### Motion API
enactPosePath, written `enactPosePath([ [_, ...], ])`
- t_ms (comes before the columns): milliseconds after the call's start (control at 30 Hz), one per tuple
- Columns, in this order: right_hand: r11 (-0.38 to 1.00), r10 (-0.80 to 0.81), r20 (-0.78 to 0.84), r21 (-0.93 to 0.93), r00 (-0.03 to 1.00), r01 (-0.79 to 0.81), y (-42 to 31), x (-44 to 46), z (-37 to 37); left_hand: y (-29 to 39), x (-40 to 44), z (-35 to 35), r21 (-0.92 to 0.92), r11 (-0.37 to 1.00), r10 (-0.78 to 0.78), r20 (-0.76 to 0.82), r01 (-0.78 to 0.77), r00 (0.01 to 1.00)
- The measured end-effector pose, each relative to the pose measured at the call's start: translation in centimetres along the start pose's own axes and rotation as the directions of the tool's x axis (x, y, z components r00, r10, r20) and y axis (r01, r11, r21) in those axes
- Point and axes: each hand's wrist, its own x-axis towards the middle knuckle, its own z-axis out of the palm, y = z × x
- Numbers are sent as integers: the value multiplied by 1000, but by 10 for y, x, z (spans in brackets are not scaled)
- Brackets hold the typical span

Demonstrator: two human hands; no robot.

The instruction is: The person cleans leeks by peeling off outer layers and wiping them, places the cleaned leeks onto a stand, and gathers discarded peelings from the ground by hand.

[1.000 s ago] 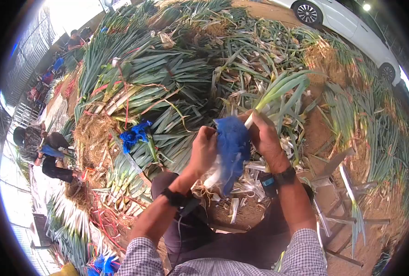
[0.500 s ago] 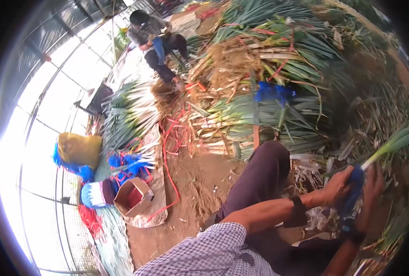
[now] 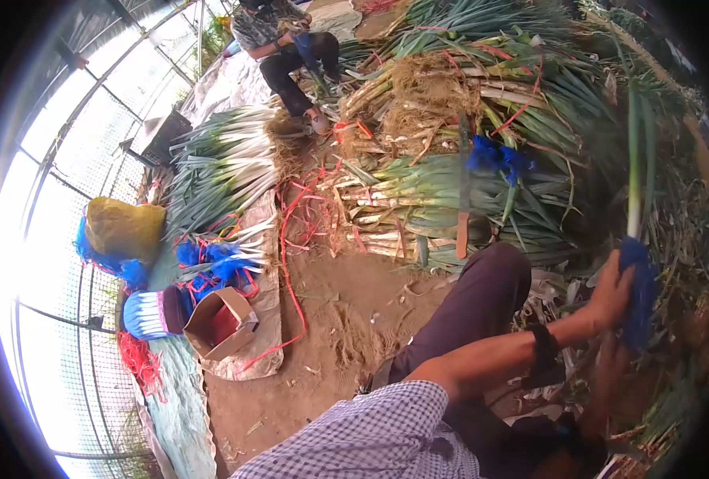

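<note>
At the right of the view, my left hand (image 3: pixel 611 294) is closed round blue netting (image 3: pixel 640 291) that wraps the lower part of a green onion stalk (image 3: pixel 634 184). The stalk's leaves point upward. My right hand (image 3: pixel 612 359) is blurred and dim below the netting; its fingers cannot be made out. Left of my hands, over my raised knee, lie piled green onions (image 3: pixel 418 195) with another blue net piece (image 3: pixel 499 160) and a long blade with a brown handle (image 3: pixel 462 233) on them.
Another person (image 3: pixel 290 56) sits at the top. White-stemmed onions (image 3: pixel 227 164) lie on a sheet at the left. Nearby are an open cardboard box (image 3: pixel 238 339), a yellow sack (image 3: pixel 123 227), red string (image 3: pixel 139 363) and a dark crate (image 3: pixel 160 136).
The view has swung left, so my hands appear farther right. The stalk now points upward instead of up and right. My right hand has dropped below the netting.
</note>
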Motion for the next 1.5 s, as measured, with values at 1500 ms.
enactPosePath([
  [1500,865,57,129,489,990,-114,71,-39,-76,11,-8,44,-65,692,-468,718,719,516],
])
